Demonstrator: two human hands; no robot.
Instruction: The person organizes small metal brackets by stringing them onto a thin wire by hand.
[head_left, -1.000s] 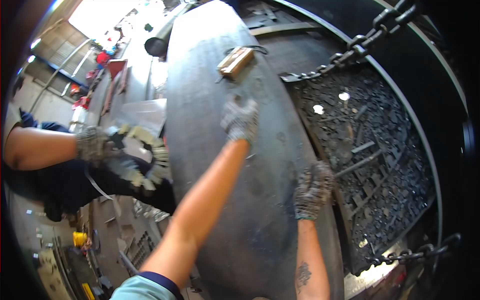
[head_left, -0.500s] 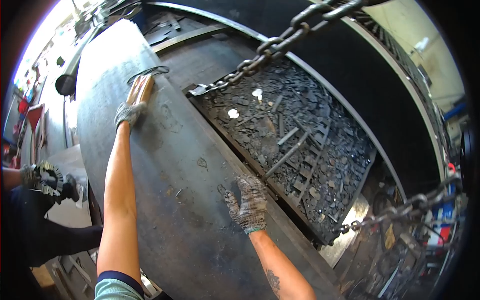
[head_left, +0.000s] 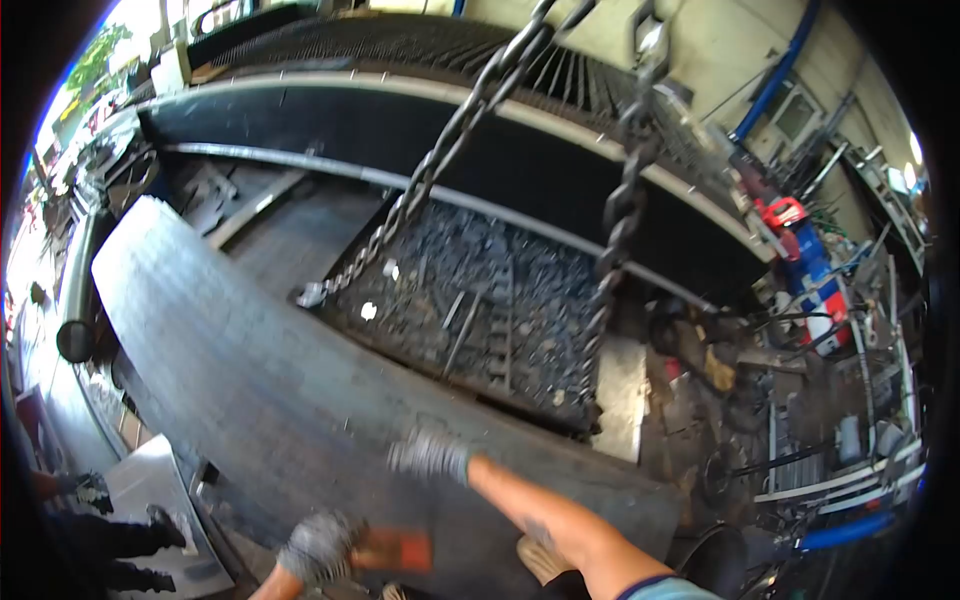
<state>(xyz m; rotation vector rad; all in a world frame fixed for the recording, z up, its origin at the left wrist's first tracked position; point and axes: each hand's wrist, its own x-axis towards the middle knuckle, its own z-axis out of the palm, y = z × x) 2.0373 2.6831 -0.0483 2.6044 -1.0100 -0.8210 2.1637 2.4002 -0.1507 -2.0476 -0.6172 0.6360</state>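
Note:
My left hand (head_left: 325,545), in a grey knitted glove, is closed on a brown wooden-looking block (head_left: 398,550) with a reddish end. The block is smeared by motion, so its exact kind does not show. It is over the near edge of a large grey steel plate (head_left: 250,370). My right hand (head_left: 430,457), gloved alike, is over the plate's near right part with its fingers stretched to the left. Blur hides whether it touches the surface.
Behind the plate lies a bin of dark metal scrap (head_left: 470,300), with chains (head_left: 430,170) running up from it. A dark pipe (head_left: 75,335) stands at left. Another person's gloved hand (head_left: 88,490) shows at lower left. Cluttered bars and tools (head_left: 830,430) fill the right.
The view has swung to the right. My left hand has brought the block from the plate's far end back to the near edge. My right hand stays over the plate.

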